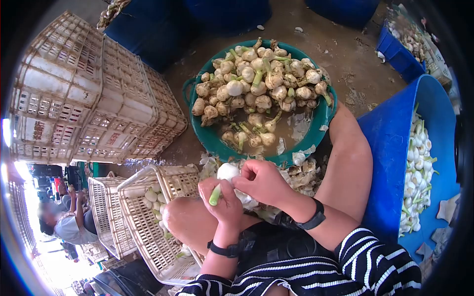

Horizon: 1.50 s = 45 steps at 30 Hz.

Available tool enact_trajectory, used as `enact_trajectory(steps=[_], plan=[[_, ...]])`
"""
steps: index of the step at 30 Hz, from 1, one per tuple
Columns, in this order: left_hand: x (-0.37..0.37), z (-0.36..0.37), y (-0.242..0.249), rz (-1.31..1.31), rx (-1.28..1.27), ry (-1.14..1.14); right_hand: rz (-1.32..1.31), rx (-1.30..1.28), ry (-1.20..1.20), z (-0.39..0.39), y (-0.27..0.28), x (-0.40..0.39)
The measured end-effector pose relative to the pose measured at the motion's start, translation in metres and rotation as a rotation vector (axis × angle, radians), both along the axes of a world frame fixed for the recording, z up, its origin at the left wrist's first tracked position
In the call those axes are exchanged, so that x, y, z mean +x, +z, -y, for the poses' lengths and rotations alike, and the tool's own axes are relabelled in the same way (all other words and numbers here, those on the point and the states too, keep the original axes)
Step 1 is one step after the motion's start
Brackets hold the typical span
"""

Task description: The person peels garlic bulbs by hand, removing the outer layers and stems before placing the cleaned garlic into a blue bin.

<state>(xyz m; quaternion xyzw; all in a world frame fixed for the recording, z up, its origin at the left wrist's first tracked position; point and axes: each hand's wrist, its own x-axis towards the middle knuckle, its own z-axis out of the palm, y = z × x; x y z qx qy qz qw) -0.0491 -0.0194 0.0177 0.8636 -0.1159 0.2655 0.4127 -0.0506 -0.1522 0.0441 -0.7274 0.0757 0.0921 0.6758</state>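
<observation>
My left hand (221, 204) is closed around a garlic bulb (227, 171), whose white, peeled-looking head faces away from me. Its cut green stem (215, 195) pokes out of the fist on my side. With bent fingers pressed together, my right hand (264, 181) pinches at the right side of the same bulb. Just beyond both hands stands a green tub (197, 129) heaped with unpeeled, soil-stained garlic bulbs (261, 81), and a few lie in the brownish hollow at its near side. Loose garlic skins (298, 177) lie below the hands and against the tub.
On the right, a tall blue bin (387, 143) holds white garlic bulbs (419, 167). A white crate (131, 209) with pale bulbs stands by my left knee. Stacked crates (94, 93) rise at the left. Another person (74, 227) sits farther left. A blue crate (402, 59) stands back right.
</observation>
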Motion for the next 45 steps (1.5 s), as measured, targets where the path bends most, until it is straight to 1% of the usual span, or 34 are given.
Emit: enact_trajectory(steps=[1, 3, 4, 5, 6, 7, 9, 10, 12, 13, 15, 16, 17, 18, 19, 21, 22, 23, 24, 25, 26, 28, 29, 30, 31, 32, 34, 36, 37, 38, 39, 41, 43, 45], plan=[[0.000, 0.001, 0.000, 0.030, -0.018, 0.007, 0.004, 0.003, -0.001, -0.001, -0.007, -0.001], [-0.003, 0.003, 0.004, 0.065, -0.031, 0.016, 0.054, 0.173, 0.003, -0.001, -0.025, -0.004], [-0.007, 0.007, 0.008, -0.110, -0.317, 0.079, 0.059, 0.176, 0.002, 0.001, -0.034, -0.007], [-0.010, 0.008, 0.010, -0.289, -0.603, 0.140, -0.025, 0.150, 0.004, 0.003, -0.035, -0.010], [-0.008, 0.003, 0.004, -0.309, -0.604, 0.174, -0.112, 0.122, 0.006, 0.005, -0.034, -0.012], [-0.007, 0.002, 0.003, -0.309, -0.606, 0.174, -0.112, 0.120, 0.007, 0.005, -0.034, -0.014], [-0.007, 0.003, 0.001, -0.361, -0.592, 0.177, -0.163, 0.296, -0.032, 0.002, -0.021, -0.018], [-0.009, 0.003, 0.000, -0.364, -0.592, 0.176, -0.165, 0.296, -0.034, 0.000, -0.011, -0.017], [-0.009, 0.004, -0.001, -0.140, -0.180, 0.137, 0.139, 0.052, -0.011, -0.002, 0.004, -0.012], [-0.010, 0.004, 0.002, -0.139, -0.177, 0.135, 0.141, 0.055, -0.013, -0.001, 0.001, -0.013], [-0.010, 0.004, 0.017, -0.541, -0.787, 0.229, 0.086, -0.035, 0.083, 0.005, -0.020, -0.014], [-0.007, -0.002, 0.021, -0.526, -0.784, 0.242, 0.138, -0.264, 0.137, 0.010, -0.042, -0.018], [-0.002, -0.011, 0.024, -0.652, -0.907, 0.277, 0.148, -0.256, 0.154, 0.017, -0.046, -0.023], [0.001, -0.020, 0.027, -0.780, -1.033, 0.313, 0.092, -0.425, 0.346, 0.024, -0.048, -0.027], [0.003, -0.041, 0.018, -0.776, -1.034, 0.328, 0.030, -0.595, 0.535, 0.027, -0.049, -0.029], [-0.002, -0.099, -0.007, -0.647, -1.558, 0.131, -0.032, -0.542, 0.476, 0.030, -0.042, -0.019], [-0.015, -0.119, 0.000, -0.480, -0.937, 0.161, -0.079, -0.500, 0.402, 0.038, -0.039, -0.007], [-0.025, -0.137, 0.012, -0.293, -0.321, 0.173, -0.168, -0.338, 0.216, 0.046, -0.045, 0.009], [-0.026, -0.157, 0.030, -0.212, -1.160, 0.187, -0.252, -0.172, 0.032, 0.053, -0.059, 0.029], [-0.027, -0.167, 0.048, -0.090, -1.992, 0.188, -0.174, -0.305, -0.065, 0.063, -0.092, 0.051], [-0.026, -0.159, 0.060, -0.088, -1.992, 0.191, -0.092, -0.435, -0.161, 0.071, -0.137, 0.071], [-0.017, -0.132, 0.070, -0.182, -1.927, 0.078, -0.339, -0.331, -0.148, 0.070, -0.219, 0.104], [-0.012, -0.114, 0.062, -0.294, -1.887, 0.012, -0.336, -0.331, -0.148, 0.062, -0.255, 0.110], [-0.006, -0.094, 0.050, -0.402, -1.843, -0.059, -0.405, -0.415, -0.033, 0.051, -0.284, 0.114], [0.003, -0.078, 0.035, -0.575, -1.650, 0.010, -0.471, -0.497, 0.084, 0.043, -0.295, 0.117], [0.009, -0.063, 0.018, -0.739, -1.448, 0.090, -0.472, -0.495, 0.088, 0.037, -0.273, 0.113], [0.027, -0.019, -0.008, -0.786, -1.102, 0.232, -0.459, 0.084, 0.067, 0.025, -0.174, 0.093], [0.039, 0.009, -0.019, -0.995, -0.808, 0.186, -0.155, 0.024, 0.124, 0.017, -0.115, 0.068], [0.038, 0.012, -0.051, -0.984, -0.875, 0.104, 0.073, -0.255, 0.069, 0.011, -0.093, 0.050], [0.036, 0.016, -0.047, -1.043, -0.955, 0.016, 0.357, -0.386, 0.047, 0.011, -0.083, 0.035], [0.035, 0.021, -0.040, -1.100, -1.032, -0.081, 0.357, -0.398, 0.047, 0.013, -0.067, 0.022], [0.030, 0.029, -0.024, -1.095, -1.038, -0.125, 0.331, -0.431, 0.003, 0.019, -0.038, 0.005], [0.024, 0.033, -0.017, -1.083, -1.044, -0.155, 0.357, -0.439, 0.053, 0.027, -0.031, -0.003], [0.018, 0.031, -0.013, -1.076, -1.044, -0.173, 0.424, -0.592, 0.078, 0.026, -0.028, -0.014]])
